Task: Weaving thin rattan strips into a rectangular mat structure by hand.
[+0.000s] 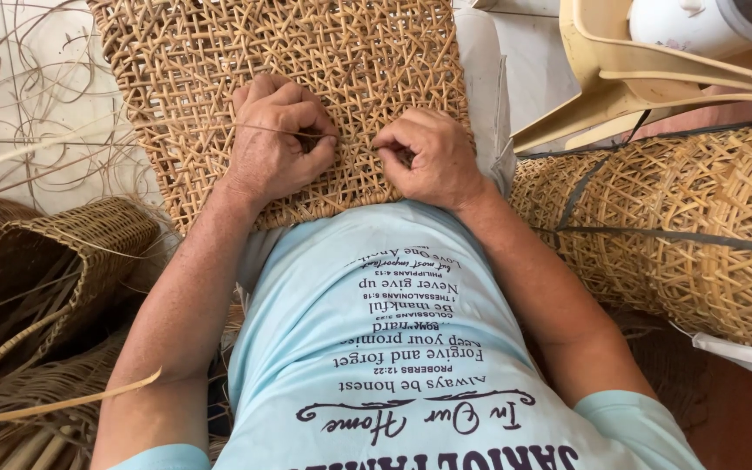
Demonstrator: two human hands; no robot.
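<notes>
the woven cane panel point(306, 78) rests against the person's belly and reaches away across the floor. the left hand point(276, 139) has its fingers curled and pinched on a thin cane strand point(263, 129), and the right hand point(428, 157) is closed on the weave just beside it. most of the panel looks woven; the work seems to be at the near edge, with loose strips point(19, 113) to the left

Both forearms run up from 6 o'clock toward 12. The left hand point(278, 139) is curled, knuckles up, fingers pinched shut; the right hand point(428, 157) sits just beside it at 3 o'clock, likewise fisted.
</notes>
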